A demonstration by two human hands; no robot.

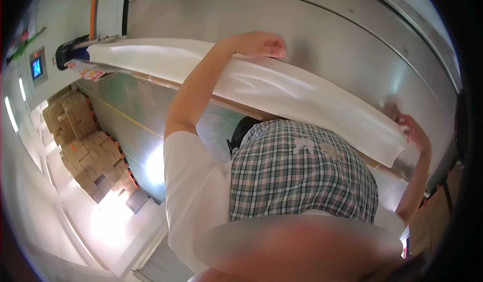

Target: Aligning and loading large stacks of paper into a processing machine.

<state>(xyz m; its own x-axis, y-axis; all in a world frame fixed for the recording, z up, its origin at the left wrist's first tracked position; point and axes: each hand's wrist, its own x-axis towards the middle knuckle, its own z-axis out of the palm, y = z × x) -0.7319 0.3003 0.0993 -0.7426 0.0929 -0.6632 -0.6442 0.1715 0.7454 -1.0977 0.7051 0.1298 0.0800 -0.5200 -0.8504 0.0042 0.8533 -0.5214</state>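
A long white sheet, smooth and slightly creased, lies in a band along a narrow ledge across my front. My left hand reaches over the sheet with its fingers curled in at the far edge; the fingertips are partly hidden, but they appear closed on that edge. At the sheet's right end, my right hand has bent fingers at the far corner, seemingly pinching the material there. The sheet's near right corner hangs slightly over the ledge, close to my plaid apron.
A brushed metal panel with rivets stands behind the sheet. Printed leaflets and a dark blue object sit at the ledge's left end. A small lit display is on the left wall. Stacked cardboard boxes stand on the floor at left.
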